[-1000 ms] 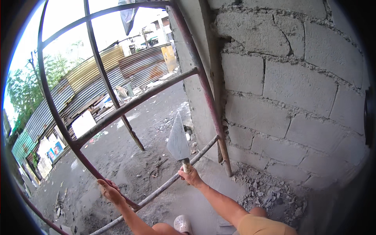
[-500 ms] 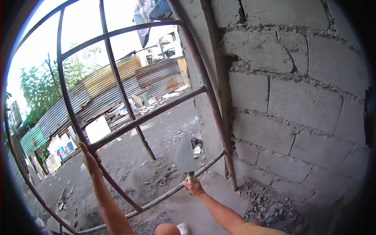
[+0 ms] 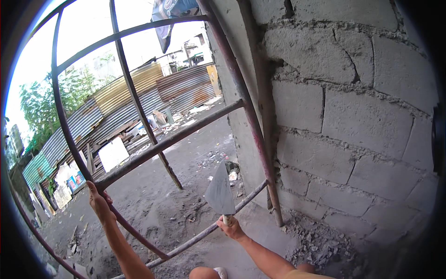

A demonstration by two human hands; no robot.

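This looks like a building site. There is a bare block wall (image 3: pixel 297 107), broken bits of rubble (image 3: pixel 320 242), a metal pipe frame (image 3: pixel 172 144) and a dirt yard (image 3: pixel 158 207) with a tin fence (image 3: pixel 109 100).

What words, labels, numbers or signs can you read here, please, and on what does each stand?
None can be read.
Dark blue-grey hanging sheet: marks cut off, too blurred.
Small blue-and-red panel by the corrugated metal fence: too small.
Grey triangular metal trowel in the right hand: no lettering visible.
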